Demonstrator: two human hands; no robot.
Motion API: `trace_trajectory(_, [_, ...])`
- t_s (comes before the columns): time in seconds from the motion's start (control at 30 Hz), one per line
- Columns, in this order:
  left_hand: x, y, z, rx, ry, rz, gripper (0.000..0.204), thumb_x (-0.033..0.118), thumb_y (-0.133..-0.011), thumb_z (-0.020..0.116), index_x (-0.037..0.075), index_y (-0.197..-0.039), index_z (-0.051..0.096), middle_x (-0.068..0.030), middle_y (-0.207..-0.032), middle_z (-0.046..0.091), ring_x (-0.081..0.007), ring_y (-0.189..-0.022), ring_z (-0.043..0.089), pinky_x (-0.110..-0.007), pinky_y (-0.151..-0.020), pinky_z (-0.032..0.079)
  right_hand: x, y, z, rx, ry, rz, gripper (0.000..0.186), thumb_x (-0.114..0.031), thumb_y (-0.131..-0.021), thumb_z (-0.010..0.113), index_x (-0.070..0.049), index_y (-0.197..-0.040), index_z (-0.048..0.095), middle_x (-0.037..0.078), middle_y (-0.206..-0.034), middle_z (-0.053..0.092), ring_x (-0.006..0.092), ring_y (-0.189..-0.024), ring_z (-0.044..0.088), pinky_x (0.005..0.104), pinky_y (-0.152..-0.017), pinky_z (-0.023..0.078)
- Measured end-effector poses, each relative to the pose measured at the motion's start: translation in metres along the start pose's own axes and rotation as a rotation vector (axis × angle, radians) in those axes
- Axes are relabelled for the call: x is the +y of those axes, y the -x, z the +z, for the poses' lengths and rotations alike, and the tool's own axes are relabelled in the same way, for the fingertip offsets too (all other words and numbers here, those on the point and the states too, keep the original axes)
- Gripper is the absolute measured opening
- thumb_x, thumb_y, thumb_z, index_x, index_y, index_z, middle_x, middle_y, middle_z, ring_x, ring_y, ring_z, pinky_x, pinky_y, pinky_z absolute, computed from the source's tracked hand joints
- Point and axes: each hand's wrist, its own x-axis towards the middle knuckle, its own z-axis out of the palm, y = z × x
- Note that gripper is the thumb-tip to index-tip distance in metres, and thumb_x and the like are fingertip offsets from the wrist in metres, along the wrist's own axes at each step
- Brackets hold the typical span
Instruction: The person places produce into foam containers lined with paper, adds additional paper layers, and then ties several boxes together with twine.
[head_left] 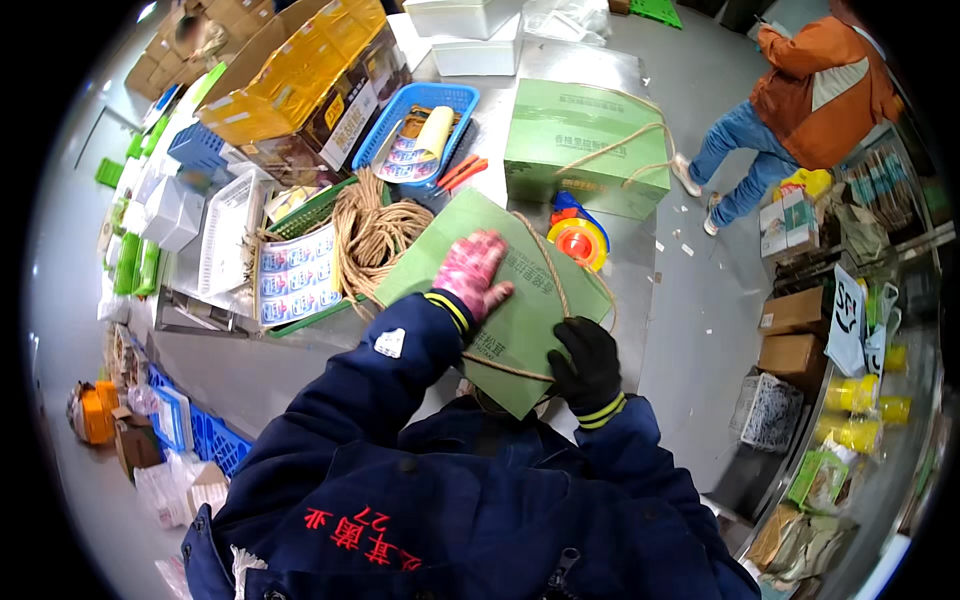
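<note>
A green cardboard box (525,265) with rope handles lies tilted on the near edge of the metal table, against my front. My left hand (474,270), in a pink patterned glove, rests on its top with fingers stretched out. My right hand (585,365), in a black glove, is closed at the box's right near edge, where the rope (553,272) runs into its fingers. Its grip is partly hidden. A second green box (590,140) with a rope stands beyond. Between the boxes sits a tape dispenser (580,240) in blue, orange and yellow.
Left of the box, a green basket (300,322) holds coiled rope (375,225) and a label sheet (300,275). Farther back are a blue basket (465,97), orange-handled scissors (463,172) and a large carton (330,120). A person (800,100) stands right; shelves (790,490) line that side.
</note>
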Motion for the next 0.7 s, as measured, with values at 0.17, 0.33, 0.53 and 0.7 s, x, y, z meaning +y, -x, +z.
trace_trajectory(0.17, [-0.057,-0.002,0.006,0.197,-0.157,-0.233,0.062,0.038,-0.08,0.057,0.001,-0.126,0.04,-0.0199,-0.133,0.037,-0.0336,-0.124,0.033,-0.04,-0.104,0.024,-0.004,-0.015,0.029,-0.156,-0.157,-0.079,0.032,-0.012,-0.065,0.065,-0.008,-0.096,0.058,0.011,-0.099,0.056,0.0308,-0.098,0.052,0.0416,-0.086,0.041])
trace_trajectory(0.33, [-0.054,-0.01,0.006,0.203,-0.078,-0.378,0.062,0.036,-0.082,0.055,0.001,-0.129,0.037,-0.0218,-0.135,0.034,-0.0356,-0.123,0.033,-0.042,-0.103,0.024,0.01,-0.01,0.041,-0.106,-0.102,-0.202,0.03,-0.008,-0.062,0.064,-0.008,-0.091,0.057,0.012,-0.093,0.057,0.0305,-0.091,0.053,0.0416,-0.079,0.044])
trace_trajectory(0.53, [0.006,0.022,-0.014,-0.043,0.135,-0.004,0.06,0.039,-0.081,0.054,0.005,-0.128,0.039,-0.0195,-0.136,0.033,-0.0392,-0.126,0.028,-0.049,-0.104,0.02,0.009,-0.02,0.035,-0.082,-0.126,-0.23,0.021,-0.004,-0.059,0.06,-0.004,-0.08,0.056,0.011,-0.084,0.058,0.03,-0.08,0.054,0.0392,-0.07,0.046])
trace_trajectory(0.7, [0.038,0.083,0.024,-0.137,0.147,0.355,0.077,0.052,-0.07,0.06,0.006,-0.129,0.039,-0.0163,-0.136,0.035,-0.0367,-0.128,0.027,-0.055,-0.103,0.018,0.006,-0.013,0.041,-0.022,-0.11,-0.186,0.021,-0.003,-0.06,0.064,-0.003,-0.081,0.061,0.014,-0.086,0.061,0.0339,-0.084,0.058,0.041,-0.075,0.048])
